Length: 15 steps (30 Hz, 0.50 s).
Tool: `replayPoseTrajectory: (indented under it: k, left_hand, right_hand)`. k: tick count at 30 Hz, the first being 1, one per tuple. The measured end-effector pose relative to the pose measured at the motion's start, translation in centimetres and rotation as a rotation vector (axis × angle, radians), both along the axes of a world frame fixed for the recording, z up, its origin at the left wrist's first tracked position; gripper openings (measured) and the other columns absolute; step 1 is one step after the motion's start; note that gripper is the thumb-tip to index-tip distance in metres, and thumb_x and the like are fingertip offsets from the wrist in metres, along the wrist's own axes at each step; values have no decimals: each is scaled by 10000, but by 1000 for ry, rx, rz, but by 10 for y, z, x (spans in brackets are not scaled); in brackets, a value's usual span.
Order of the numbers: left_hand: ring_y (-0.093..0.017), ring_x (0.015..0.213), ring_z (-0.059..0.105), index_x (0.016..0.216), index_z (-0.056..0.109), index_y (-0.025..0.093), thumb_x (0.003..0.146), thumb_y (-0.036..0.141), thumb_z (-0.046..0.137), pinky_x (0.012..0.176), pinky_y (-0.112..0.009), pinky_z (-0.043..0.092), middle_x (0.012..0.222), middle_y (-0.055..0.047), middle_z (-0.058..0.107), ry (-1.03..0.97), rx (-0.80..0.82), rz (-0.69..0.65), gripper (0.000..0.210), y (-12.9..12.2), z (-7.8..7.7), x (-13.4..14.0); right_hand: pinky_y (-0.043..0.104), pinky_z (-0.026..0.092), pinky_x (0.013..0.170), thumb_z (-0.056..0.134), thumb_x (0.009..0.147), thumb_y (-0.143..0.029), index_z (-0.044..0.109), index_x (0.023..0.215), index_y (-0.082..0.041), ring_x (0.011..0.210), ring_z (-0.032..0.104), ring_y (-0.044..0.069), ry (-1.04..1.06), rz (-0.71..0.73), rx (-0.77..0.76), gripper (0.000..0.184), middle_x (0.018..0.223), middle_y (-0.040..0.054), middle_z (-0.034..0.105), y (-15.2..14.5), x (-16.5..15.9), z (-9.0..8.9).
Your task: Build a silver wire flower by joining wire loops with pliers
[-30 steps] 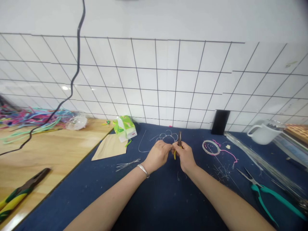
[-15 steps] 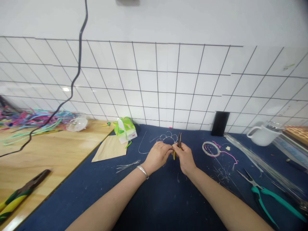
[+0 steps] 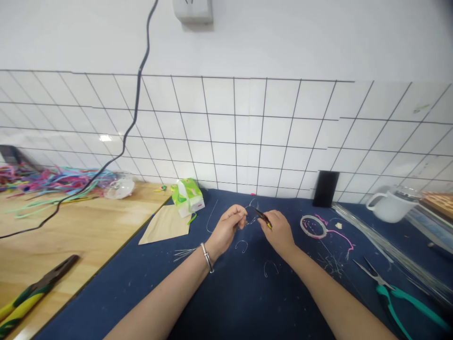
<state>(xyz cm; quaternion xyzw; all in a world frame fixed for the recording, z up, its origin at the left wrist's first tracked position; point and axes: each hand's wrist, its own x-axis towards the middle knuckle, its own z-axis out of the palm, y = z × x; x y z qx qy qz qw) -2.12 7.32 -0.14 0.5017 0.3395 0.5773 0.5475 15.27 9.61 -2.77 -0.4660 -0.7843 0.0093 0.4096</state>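
Fingers, left hand [image 3: 227, 229]: bent inward, thumb brought up close to the fingertips with at most a narrow gap; whether thin wire is caught between them I cannot tell.
Fingers, right hand [image 3: 280, 234]: folded round the small pliers [image 3: 262, 216], dark nose pointing toward 10 o'clock; how far the jaws are parted is too small to read.
Grip: the pliers' nose is kept free of the palm, probably so that the tip can reach fine work; the bent left fingers seem suited to steadying something thin.
Looped wire [image 3: 249, 223]: partly blurred, just beside the left fingertips at about 1 o'clock, and at 10 o'clock from the right fingers, so between the two hands; its contact with the pliers is unclear.
Curved wire piece [image 3: 242, 242]: on the dark blue cloth [image 3: 226, 309], near the left fingertips at 6 o'clock, likely put there for easy reach.
Straight wires [image 3: 184, 254]: 8 o'clock from the left hand, grouped together, presumably to keep them handy.
Teal-handled pliers [image 3: 385, 285]: spread open at 4 o'clock from the right hand, well apart from it.
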Motion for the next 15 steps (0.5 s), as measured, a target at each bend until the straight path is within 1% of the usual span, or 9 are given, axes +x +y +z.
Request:
replayPoseTrajectory:
  k: [3,8,12,15]
  left_hand:
    - [-81,495,375,823,525,165,851,340,468,595,-236,365,544,49,408,-59,-25,-14,186,-1,0,2]
    - [-83,458,339,850,515,176,862,391,450,560,-232,339,489,65,372,-51,-23,12,224,-1,-1,3]
    - [-88,460,355,852,515,177,857,382,459,543,-226,331,494,59,394,-12,-5,37,213,1,-3,2]
    - [-79,481,392,830,520,172,836,378,492,560,-226,348,602,33,484,8,-14,66,207,3,-4,2]
  right_hand:
    - [309,359,739,494,845,-281,584,810,-166,798,492,194,-142,-44,81,150,797,75,569,-1,2,2]
    - [317,338,730,490,852,-278,583,822,-170,794,476,198,-219,-91,147,146,791,76,562,-4,3,8]
    - [322,331,734,484,855,-286,582,826,-174,800,474,203,-250,-112,144,151,790,76,559,-3,4,10]
    - [325,328,735,482,856,-288,581,822,-175,806,472,206,-262,-118,144,154,794,80,557,-2,4,11]
